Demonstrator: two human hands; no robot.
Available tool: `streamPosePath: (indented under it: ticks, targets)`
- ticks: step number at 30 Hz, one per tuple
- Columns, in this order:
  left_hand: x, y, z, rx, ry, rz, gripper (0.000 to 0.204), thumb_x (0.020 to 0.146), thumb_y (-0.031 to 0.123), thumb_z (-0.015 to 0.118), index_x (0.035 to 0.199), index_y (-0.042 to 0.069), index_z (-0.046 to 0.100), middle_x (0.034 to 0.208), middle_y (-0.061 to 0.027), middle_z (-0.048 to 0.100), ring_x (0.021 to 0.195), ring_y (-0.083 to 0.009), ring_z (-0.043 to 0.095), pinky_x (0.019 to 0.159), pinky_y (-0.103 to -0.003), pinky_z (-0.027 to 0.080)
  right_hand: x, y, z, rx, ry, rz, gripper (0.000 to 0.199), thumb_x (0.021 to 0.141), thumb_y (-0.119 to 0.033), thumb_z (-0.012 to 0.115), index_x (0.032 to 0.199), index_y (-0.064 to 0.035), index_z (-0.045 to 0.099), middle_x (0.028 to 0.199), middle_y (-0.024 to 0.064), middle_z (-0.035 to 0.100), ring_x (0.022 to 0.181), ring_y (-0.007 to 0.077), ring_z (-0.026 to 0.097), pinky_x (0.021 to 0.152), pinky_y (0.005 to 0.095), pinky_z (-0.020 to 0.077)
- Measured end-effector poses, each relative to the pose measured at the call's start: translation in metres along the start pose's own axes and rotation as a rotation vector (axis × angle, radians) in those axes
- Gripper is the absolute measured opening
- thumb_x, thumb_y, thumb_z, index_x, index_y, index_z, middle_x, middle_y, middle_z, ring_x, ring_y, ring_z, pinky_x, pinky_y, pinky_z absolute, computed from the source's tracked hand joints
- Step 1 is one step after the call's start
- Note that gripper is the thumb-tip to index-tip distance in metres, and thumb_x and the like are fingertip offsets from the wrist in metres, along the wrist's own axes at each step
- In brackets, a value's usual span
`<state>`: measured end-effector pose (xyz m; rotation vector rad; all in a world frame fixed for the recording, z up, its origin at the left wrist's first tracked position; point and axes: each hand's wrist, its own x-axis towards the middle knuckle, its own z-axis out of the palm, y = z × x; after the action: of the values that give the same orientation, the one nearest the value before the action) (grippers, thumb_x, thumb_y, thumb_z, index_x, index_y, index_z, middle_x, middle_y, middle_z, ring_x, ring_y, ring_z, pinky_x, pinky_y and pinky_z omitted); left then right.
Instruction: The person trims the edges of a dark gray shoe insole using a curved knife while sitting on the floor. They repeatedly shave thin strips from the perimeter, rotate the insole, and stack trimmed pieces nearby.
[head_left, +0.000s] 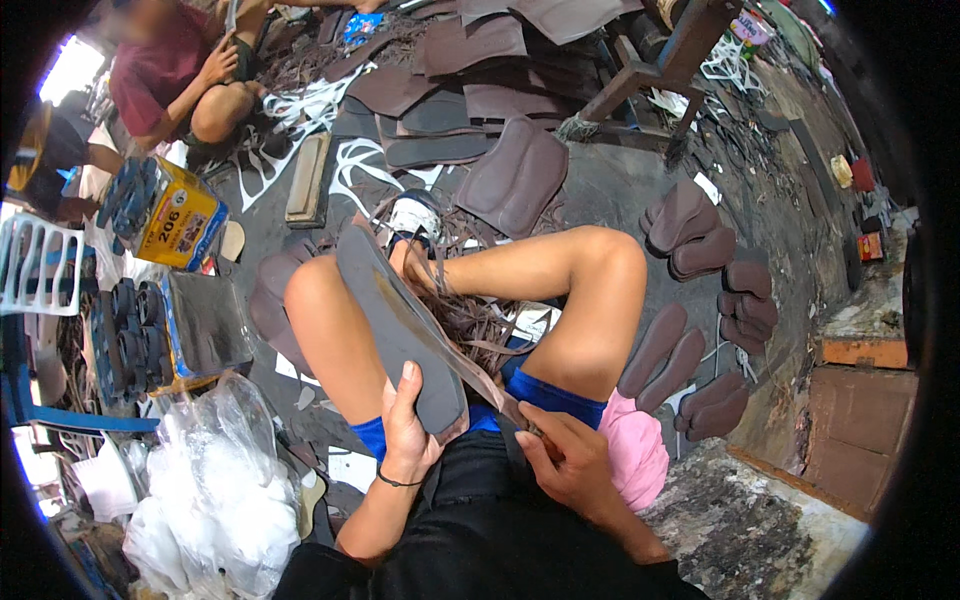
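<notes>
My left hand [408,425] grips the heel end of a dark grey footwear sole [390,315], thumb on its upper face. The sole slants up and away between my bent knees. Along its right edge a thin brown strip [478,375] hangs partly away from it and runs to my right hand [575,455]. The fingers of that hand are closed on the strip's end; whether a small blade is also in them I cannot tell. Below the sole, a heap of narrow brown offcuts [480,325] lies between my legs.
Brown sole pairs [690,230] lie in groups at the right. Larger brown sheets [515,175] are spread ahead, near a wooden stand [650,75]. Another person [175,80] sits at far left. A yellow-blue tin [175,215] and a plastic bag of white material [220,490] stand left.
</notes>
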<state>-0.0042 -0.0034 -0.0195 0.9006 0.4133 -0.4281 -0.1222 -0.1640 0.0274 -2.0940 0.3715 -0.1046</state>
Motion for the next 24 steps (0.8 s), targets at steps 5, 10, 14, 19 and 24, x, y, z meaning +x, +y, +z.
streamPosePath:
  ticks: [5, 10, 14, 19, 24]
  targets:
    - [-0.004, -0.002, -0.008, 0.048, 0.035, 0.010, 0.035, 0.099, 0.036, 0.059, 0.113, 0.004, 0.055, 0.089, -0.0060, 0.065, 0.078, -0.0147, 0.066, 0.066, -0.027, 0.056, 0.036, -0.009, 0.014, -0.028, -0.003, -0.122, 0.030, 0.089, -0.019, 0.072, 0.116, -0.0062, 0.069, 0.091, 0.0131, 0.071, 0.070, 0.0235, 0.068, 0.062, 0.0341, 0.0545]
    - [-0.003, 0.003, -0.017, 0.116, 0.038, -0.013, 0.043, 0.096, 0.043, 0.058, 0.112, 0.003, 0.055, 0.081, -0.0100, 0.064, 0.046, -0.0147, 0.058, 0.036, -0.024, 0.047, 0.020, -0.009, 0.004, -0.017, -0.063, -0.070, 0.030, 0.090, -0.019, 0.071, 0.117, -0.0066, 0.069, 0.084, 0.0125, 0.068, 0.064, 0.0233, 0.065, 0.058, 0.0359, 0.0516]
    - [-0.009, 0.003, -0.024, 0.154, 0.002, -0.048, 0.042, 0.096, 0.042, 0.059, 0.114, 0.005, 0.053, 0.083, -0.0089, 0.063, 0.055, -0.0151, 0.063, 0.041, -0.025, 0.051, 0.018, -0.002, 0.001, 0.031, -0.116, 0.004, 0.030, 0.090, -0.019, 0.071, 0.117, -0.0067, 0.068, 0.078, 0.0120, 0.066, 0.060, 0.0226, 0.062, 0.056, 0.0354, 0.0493]
    - [-0.013, 0.008, -0.032, 0.212, -0.015, -0.057, 0.044, 0.094, 0.039, 0.061, 0.118, 0.004, 0.050, 0.090, -0.0090, 0.062, 0.065, -0.0163, 0.066, 0.045, -0.028, 0.053, 0.060, 0.000, 0.019, 0.031, -0.114, -0.064, 0.030, 0.090, -0.018, 0.071, 0.117, -0.0071, 0.068, 0.076, 0.0117, 0.065, 0.058, 0.0227, 0.061, 0.055, 0.0342, 0.0491]
    - [-0.013, 0.008, -0.038, 0.208, -0.065, -0.050, 0.047, 0.092, 0.041, 0.063, 0.118, 0.005, 0.048, 0.092, -0.0103, 0.062, 0.064, -0.0173, 0.065, 0.045, -0.029, 0.054, 0.095, 0.016, 0.066, 0.018, 0.081, -0.261, 0.030, 0.090, -0.018, 0.070, 0.118, -0.0081, 0.068, 0.080, 0.0132, 0.067, 0.065, 0.0291, 0.066, 0.058, 0.0376, 0.0518]
